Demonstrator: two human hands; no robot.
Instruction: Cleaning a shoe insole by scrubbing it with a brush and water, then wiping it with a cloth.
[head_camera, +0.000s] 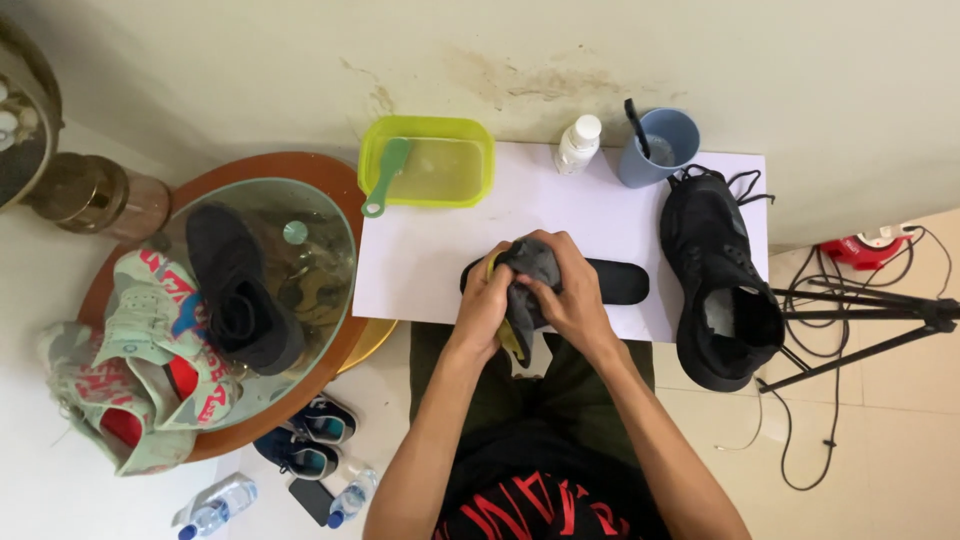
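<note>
Both hands — left hand and right hand — squeeze a grey cloth, maybe with a yellow sponge inside, above the black insole on the white board. Drips could wet the board — squeezing too hard.

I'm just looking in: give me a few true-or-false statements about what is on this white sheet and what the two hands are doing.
1. Both hands grip a dark grey cloth over a long black insole. True; the left hand and right hand close on it together.
2. The green long-handled brush lies inside the blue cup. False; it rests on the yellow-green plastic tub, and the blue cup holds a dark stick.
3. A black lace-up shoe stands on the right of the white sheet. True.
4. The small white bottle lies tipped over. False; it stands upright between tub and cup.
</note>
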